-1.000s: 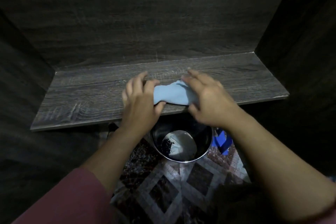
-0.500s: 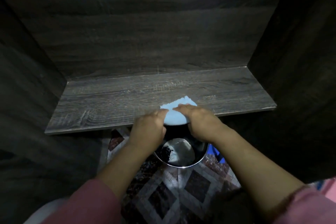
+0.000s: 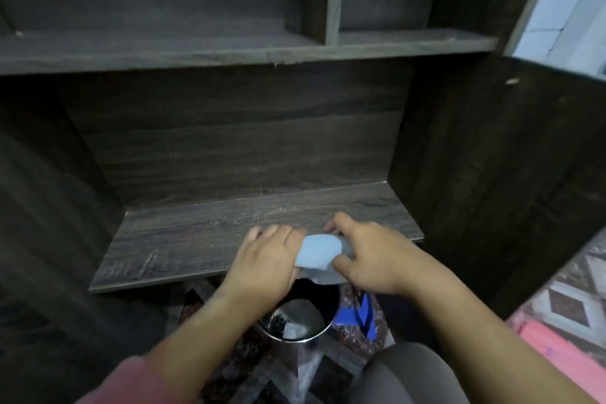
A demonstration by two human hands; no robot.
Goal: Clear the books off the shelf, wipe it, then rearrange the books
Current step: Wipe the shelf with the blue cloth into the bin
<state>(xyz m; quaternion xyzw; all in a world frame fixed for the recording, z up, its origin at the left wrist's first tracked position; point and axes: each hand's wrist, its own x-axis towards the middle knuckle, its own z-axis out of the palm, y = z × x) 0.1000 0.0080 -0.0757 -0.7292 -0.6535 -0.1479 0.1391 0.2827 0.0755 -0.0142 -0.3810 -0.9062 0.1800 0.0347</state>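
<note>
Mid-wipe on the book-free shelf [image 3: 183, 249], with the grip of the left hand [image 3: 262, 259] and of the right hand [image 3: 370, 256] clamped on either end of the blue cloth [image 3: 319, 251] at the front edge, above a metal bin [image 3: 318, 295]; next, probably shaking it out, then fetching books.

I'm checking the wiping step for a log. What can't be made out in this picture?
Head view only:
Blue cloth: its ends are covered by the left hand and right hand.
Metal bin: contents dark, partly behind the left forearm.
Blue object beside the bin: cut by the right forearm.
Shelf: too dim to judge dust.
Books: none in frame.
</note>
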